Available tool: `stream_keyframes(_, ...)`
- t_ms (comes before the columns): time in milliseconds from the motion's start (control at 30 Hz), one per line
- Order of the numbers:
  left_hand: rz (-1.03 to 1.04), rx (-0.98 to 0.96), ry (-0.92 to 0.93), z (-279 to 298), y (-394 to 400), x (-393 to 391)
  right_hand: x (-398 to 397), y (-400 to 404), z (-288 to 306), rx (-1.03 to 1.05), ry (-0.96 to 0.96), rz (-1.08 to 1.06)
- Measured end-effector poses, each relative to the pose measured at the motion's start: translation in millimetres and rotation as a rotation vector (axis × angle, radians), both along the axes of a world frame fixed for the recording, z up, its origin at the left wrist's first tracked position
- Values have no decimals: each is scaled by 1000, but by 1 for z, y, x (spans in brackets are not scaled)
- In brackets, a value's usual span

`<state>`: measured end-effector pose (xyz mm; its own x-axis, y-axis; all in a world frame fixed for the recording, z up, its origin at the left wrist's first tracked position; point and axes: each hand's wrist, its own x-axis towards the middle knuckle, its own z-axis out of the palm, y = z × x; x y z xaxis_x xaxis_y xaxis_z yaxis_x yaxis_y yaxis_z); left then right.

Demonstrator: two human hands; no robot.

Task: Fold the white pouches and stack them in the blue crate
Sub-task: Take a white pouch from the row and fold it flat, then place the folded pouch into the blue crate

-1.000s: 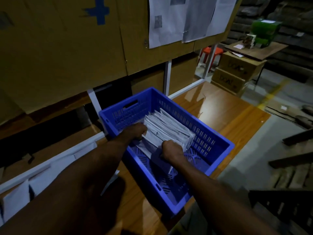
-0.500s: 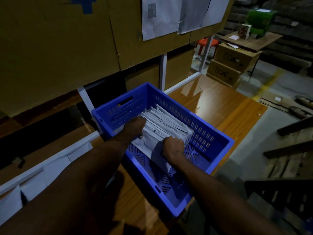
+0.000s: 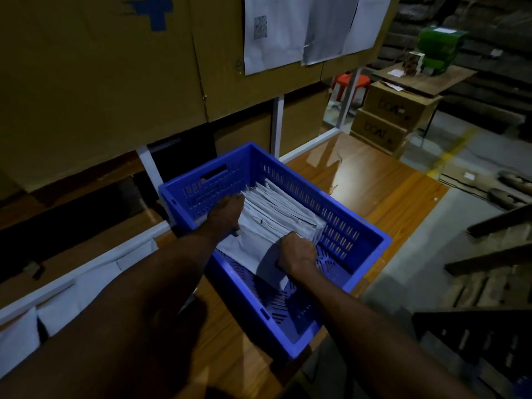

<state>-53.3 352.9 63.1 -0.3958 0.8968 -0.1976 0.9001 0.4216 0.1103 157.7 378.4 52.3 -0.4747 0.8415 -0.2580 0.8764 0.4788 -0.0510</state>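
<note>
Pouches: white pouches (image 3: 283, 210) stand on edge in a row inside the blue crate (image 3: 355, 226), packed at its far end, leaning toward the far right wall.
Loose pouches: more white ones (image 3: 72, 295) lie on the left, on the wooden table (image 3: 371, 185), outside the crate and well apart from the row.
Left hand: I see my left hand (image 3: 226, 210) at the left end of the row, with its fingers reaching down beside the pouches. I cannot tell if it grips one or only pushes on them.
Front pouch: one pouch (image 3: 259, 240) leans at the near side of the row, between my two hands, and its low end slides out along the crate floor.
Right hand: my right hand (image 3: 296, 250) is curled like a fist and presses on the near right corner of the row. I cannot see its fingertips.
How to do it well: I think both hands should push the same way, toward the far wall, so the row stays tight and does not fan out. I should tuck the low end of the front pouch in first.
Look: the pouches are thin, flat and pale, with soft edges. They look slippery.
Room left: the near half of the crate has bare floor.
</note>
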Motion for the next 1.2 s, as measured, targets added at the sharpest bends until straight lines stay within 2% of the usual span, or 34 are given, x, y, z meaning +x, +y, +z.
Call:
stream_keyframes(100,-14,78,-45,-2,-9,-2,4,-5,5,11,-2,-2)
stream_keyframes(267,-12,328,-74,7,-19,0,13,-11,30,39,113,-54)
stream_keyframes(400,39,480,-14,26,-38,23,26,-22,45,6,213,11)
stream_keyframes(533,171,659,-56,40,-83,61,39,-44,57,-20,438,69)
stream_keyframes(700,351,946,-61,39,-160,123,60,-89,59,64,733,149)
stream_keyframes(800,470,959,-81,32,-206,156,72,-125,62,65,869,215)
stream_keyframes(933,639,848,-81,3,-267,188,82,-179,66,68,1030,305)
stream_keyframes(1033,676,820,-53,-23,-315,205,84,-218,62,70,1120,452)
stream_keyframes(1100,708,804,-67,-38,-342,211,82,-245,53,-16,1124,506)
stream_keyframes(1200,803,725,-89,-52,-371,213,75,-275,31,-149,1030,544)
